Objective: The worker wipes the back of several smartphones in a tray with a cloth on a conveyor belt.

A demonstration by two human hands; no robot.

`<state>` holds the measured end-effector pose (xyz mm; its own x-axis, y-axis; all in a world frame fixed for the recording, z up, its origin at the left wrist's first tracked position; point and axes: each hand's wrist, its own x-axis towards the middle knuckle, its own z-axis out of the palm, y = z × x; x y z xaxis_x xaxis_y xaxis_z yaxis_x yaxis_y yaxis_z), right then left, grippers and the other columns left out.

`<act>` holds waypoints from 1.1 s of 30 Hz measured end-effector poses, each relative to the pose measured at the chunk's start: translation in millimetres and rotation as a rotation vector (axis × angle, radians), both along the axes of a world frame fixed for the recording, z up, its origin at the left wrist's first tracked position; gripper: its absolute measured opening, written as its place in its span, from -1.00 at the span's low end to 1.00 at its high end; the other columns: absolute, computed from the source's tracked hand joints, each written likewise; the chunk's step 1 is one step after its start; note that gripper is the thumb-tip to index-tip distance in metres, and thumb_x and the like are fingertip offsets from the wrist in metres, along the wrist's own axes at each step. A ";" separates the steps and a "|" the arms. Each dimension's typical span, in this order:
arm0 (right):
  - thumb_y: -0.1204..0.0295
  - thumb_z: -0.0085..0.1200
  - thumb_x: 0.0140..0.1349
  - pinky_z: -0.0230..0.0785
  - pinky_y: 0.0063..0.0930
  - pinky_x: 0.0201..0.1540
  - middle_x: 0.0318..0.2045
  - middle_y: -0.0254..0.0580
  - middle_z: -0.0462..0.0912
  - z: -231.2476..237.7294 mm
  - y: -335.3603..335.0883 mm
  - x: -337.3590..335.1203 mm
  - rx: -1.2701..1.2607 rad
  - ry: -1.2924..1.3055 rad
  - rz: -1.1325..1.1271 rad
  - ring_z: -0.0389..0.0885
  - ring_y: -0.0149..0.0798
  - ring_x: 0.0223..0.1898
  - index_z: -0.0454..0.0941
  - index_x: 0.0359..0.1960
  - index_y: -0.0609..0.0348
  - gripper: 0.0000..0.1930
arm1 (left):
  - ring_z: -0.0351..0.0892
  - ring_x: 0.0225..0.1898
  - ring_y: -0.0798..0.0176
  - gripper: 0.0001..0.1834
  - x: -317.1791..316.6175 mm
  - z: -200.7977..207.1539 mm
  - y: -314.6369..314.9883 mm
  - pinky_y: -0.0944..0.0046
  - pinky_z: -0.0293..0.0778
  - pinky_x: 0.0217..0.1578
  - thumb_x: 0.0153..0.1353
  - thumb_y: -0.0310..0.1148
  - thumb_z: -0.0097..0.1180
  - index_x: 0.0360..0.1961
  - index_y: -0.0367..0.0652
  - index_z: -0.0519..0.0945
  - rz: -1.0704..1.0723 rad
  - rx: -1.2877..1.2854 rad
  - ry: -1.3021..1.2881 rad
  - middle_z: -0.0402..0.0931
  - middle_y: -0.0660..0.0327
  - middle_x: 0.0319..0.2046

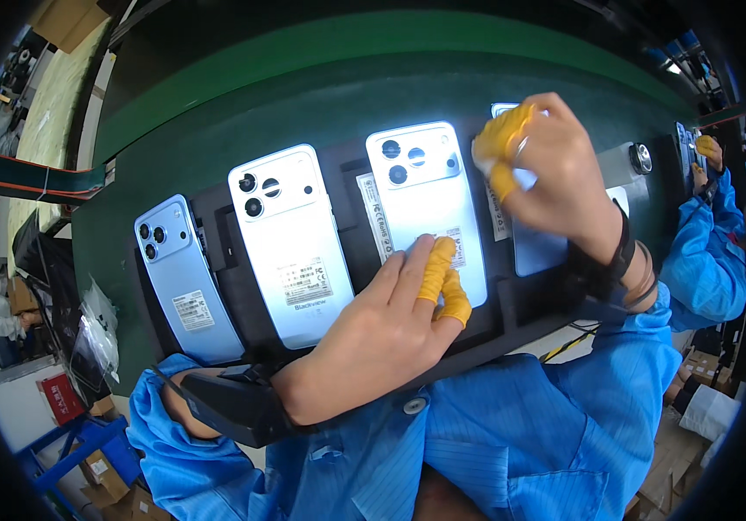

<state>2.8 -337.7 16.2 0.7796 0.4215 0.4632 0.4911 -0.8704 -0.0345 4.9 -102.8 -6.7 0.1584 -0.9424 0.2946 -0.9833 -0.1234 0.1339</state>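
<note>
Several light-blue phones lie back side up in a black foam tray [512, 313], each with a camera block at its upper end. My left hand [382, 326], yellow covers on some fingers, rests with outstretched fingers on the lower back of the third phone [429, 204], partly covering its printed label. My right hand [560, 165] is curled above the fourth phone [536, 252], which it largely hides. Something whitish shows at its yellow-covered fingers, too unclear to name. To the left lie a second phone [282, 234] and a first phone [178, 269], both with labels.
The tray sits on a green bench surface [165, 130]. A greyish cylindrical thing [640, 158] lies beyond my right wrist. On the far right a co-worker in a blue sleeve [707, 260] handles another device. Clear plastic bags [99, 326] hang at the left.
</note>
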 end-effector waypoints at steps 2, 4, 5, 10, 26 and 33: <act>0.59 0.15 -0.20 0.38 -0.26 -0.11 -0.60 -0.08 0.56 -4.9 -6.9 7.0 0.074 -0.064 -0.048 0.55 -0.13 -0.51 0.58 -0.52 0.28 -0.88 | 0.49 -0.05 -0.09 -0.79 -1.1 0.3 -1.2 0.15 0.47 -0.07 -0.10 -0.46 0.14 -0.34 -0.21 0.55 0.004 -0.007 -0.002 0.48 -0.24 -0.19; 0.60 0.16 -0.16 0.39 -0.25 -0.12 -0.58 -0.05 0.56 -9.0 -7.0 13.3 0.270 -0.154 -0.060 0.55 -0.07 -0.48 0.59 -0.49 0.30 -0.88 | 0.49 -0.05 -0.09 -0.79 -1.6 1.7 -2.9 0.15 0.47 -0.07 -0.10 -0.46 0.14 -0.35 -0.21 0.55 0.000 -0.013 -0.001 0.47 -0.25 -0.17; 0.60 0.16 -0.16 0.39 -0.25 -0.12 -0.58 -0.05 0.56 -11.0 -3.8 13.9 0.272 -0.153 -0.067 0.55 -0.07 -0.48 0.59 -0.49 0.30 -0.88 | 0.49 -0.05 -0.08 -0.79 -0.3 3.0 -2.5 0.16 0.47 -0.07 -0.10 -0.45 0.15 -0.35 -0.22 0.55 -0.002 -0.001 0.029 0.46 -0.25 -0.15; 0.60 0.15 -0.14 0.41 -0.28 -0.15 -0.57 0.00 0.56 2.2 1.6 -10.8 0.180 0.264 0.135 0.56 -0.03 -0.44 0.55 -0.53 0.30 -0.92 | 0.50 -0.08 -0.06 -0.80 4.7 7.5 -0.8 0.21 0.49 -0.10 -0.09 -0.43 0.17 -0.37 -0.22 0.56 -0.026 0.041 0.088 0.43 -0.24 -0.08; 0.65 0.14 -0.15 0.24 -0.16 0.11 -0.45 -0.13 0.64 -12.3 -12.6 35.7 0.344 0.498 0.326 0.59 -0.13 -0.38 0.61 -0.38 0.26 -0.79 | 0.51 -0.07 -0.02 -0.79 4.5 9.3 0.1 0.26 0.49 -0.10 -0.10 -0.43 0.18 -0.36 -0.19 0.57 0.003 0.081 0.060 0.44 -0.19 -0.06; 0.68 0.08 -0.23 0.31 -0.42 -0.05 -0.52 -0.06 0.61 -4.7 -23.7 13.2 0.388 0.429 0.208 0.50 -0.19 -0.51 0.61 -0.42 0.28 -0.76 | 0.52 -0.11 -0.02 -0.75 6.2 9.1 1.3 0.26 0.49 -0.12 -0.11 -0.42 0.17 -0.32 -0.22 0.56 -0.019 0.063 0.043 0.45 -0.20 -0.08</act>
<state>15.9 -361.3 11.5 0.8499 0.4485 0.2767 0.5217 -0.6422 -0.5616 11.1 -101.6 2.4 0.1515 -0.9619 0.2276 -0.9791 -0.1143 0.1683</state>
